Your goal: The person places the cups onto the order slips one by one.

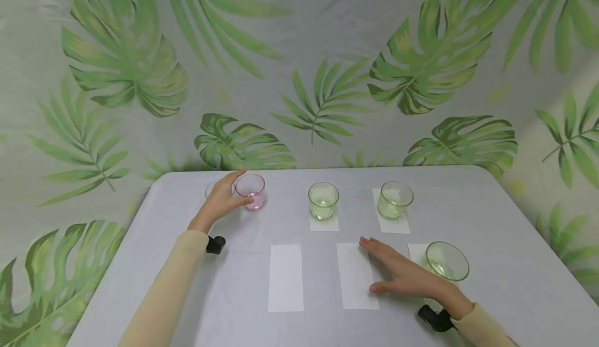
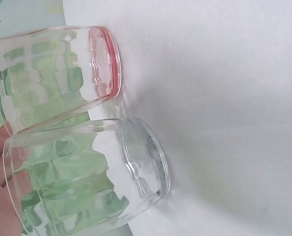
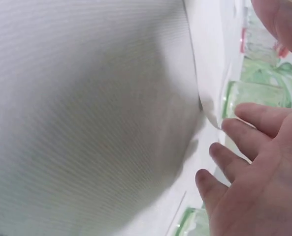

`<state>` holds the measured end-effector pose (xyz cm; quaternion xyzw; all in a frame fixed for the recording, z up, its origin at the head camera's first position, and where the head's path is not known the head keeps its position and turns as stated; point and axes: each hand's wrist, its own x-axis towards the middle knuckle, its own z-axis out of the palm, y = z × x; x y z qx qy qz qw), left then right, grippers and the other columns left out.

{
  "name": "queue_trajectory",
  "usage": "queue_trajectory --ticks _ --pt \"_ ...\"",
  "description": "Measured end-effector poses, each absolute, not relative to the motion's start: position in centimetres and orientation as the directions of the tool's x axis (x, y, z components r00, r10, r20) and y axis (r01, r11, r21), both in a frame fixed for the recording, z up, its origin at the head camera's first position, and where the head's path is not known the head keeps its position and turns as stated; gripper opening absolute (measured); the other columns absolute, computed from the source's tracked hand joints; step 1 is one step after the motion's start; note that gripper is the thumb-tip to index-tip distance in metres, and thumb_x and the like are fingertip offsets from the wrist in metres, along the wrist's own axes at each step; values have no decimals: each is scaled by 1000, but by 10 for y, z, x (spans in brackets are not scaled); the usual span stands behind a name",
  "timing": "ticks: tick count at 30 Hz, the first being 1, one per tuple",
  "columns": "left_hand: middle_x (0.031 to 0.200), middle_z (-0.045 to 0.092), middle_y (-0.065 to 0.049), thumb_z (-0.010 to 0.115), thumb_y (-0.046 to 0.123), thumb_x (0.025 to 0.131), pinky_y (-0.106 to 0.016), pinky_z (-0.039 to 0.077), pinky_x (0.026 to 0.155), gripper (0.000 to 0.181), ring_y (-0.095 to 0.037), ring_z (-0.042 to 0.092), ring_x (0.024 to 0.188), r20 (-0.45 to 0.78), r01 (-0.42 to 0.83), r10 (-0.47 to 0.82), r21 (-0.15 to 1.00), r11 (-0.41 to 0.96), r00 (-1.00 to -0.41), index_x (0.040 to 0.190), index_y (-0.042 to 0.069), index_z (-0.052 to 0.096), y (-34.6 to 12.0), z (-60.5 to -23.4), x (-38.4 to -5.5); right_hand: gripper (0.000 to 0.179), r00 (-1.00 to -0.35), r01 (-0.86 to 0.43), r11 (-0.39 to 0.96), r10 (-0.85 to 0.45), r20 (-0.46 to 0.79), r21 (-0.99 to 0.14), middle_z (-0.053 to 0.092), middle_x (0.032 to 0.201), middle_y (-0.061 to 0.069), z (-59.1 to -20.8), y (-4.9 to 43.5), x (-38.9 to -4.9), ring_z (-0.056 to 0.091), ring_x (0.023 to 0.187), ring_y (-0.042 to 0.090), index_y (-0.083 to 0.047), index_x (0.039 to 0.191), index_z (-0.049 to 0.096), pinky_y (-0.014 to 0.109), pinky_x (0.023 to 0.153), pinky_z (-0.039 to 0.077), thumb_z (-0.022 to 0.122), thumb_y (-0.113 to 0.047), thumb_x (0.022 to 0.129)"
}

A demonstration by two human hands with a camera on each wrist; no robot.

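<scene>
At the back left, my left hand spans a pink-tinted glass, thumb on its near side and fingers at its far rim. Beside it stands a clear glass, mostly hidden behind that hand in the head view; both bases show close to the cloth in the left wrist view. My right hand is held with fingers spread, over the right edge of a blank white paper strip, gripping nothing. Just beyond its wrist is a green-tinted glass, partly covered by the hand.
Two more green-tinted glasses, one in the back middle and one at the back right, stand on paper strips. Another bare strip lies front centre. A white cloth covers the table; a leaf-patterned sheet hangs behind.
</scene>
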<state>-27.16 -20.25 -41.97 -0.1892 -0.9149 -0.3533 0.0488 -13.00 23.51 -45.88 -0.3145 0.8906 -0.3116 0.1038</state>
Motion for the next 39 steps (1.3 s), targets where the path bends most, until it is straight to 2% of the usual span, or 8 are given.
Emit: queue_trajectory --ticks 5,12,28,31,33,35,37,39 --pt "140 43 -26 80 16 79 -52 27 109 79 -41 36 131 200 368 313 617 695 -928 142 -7 38 -203 -420 -273 92 -789 -485 639 -614 -16 -597 27 151 22 -466 235 -130 21 137 45 2 148 29 58 105 26 72 -45 82" --pt "137 46 -27 80 13 79 -51 31 107 78 -40 42 127 173 344 304 612 712 -937 142 -7 38 -203 -424 -279 93 -784 -509 649 -620 -6 -565 30 150 21 -471 235 -129 23 136 45 4 146 32 63 102 26 71 -49 81" --pt "133 50 -25 81 14 78 -50 36 104 74 -38 47 121 188 346 294 608 714 -937 138 -7 43 -202 -423 -278 89 -761 -571 637 -648 41 -518 31 151 19 -473 239 -125 24 136 44 4 144 36 49 107 27 70 -50 81" --pt "131 52 -25 82 14 76 -50 36 103 74 -37 49 120 202 352 290 612 708 -935 137 -6 45 -202 -424 -277 88 -754 -584 624 -654 62 -520 31 150 20 -475 241 -125 25 135 44 4 144 37 34 112 20 70 -48 81" --pt "130 52 -25 82 14 76 -50 37 103 74 -37 49 119 216 363 293 616 699 -931 136 -6 45 -202 -424 -276 87 -751 -591 618 -656 75 -519 32 150 19 -476 242 -125 25 135 43 3 144 37 21 111 12 71 -47 81" --pt "129 53 -25 82 14 75 -50 38 102 73 -37 49 118 233 376 296 619 690 -926 136 -6 46 -201 -424 -275 87 -749 -597 613 -656 87 -517 32 150 19 -477 243 -125 25 135 43 3 143 38 14 108 7 71 -47 80" --pt "129 53 -25 82 14 75 -50 38 101 73 -37 50 117 252 390 298 620 681 -921 135 -6 47 -201 -425 -273 88 -751 -597 618 -654 86 -511 32 150 18 -477 243 -125 26 135 42 3 143 38 17 110 10 71 -47 80" --pt "128 54 -24 82 15 75 -50 38 100 72 -36 50 117 273 402 295 619 675 -916 135 -5 47 -201 -425 -271 88 -755 -590 625 -651 76 -511 32 150 18 -477 243 -125 26 136 41 3 143 38 30 112 19 71 -49 80"
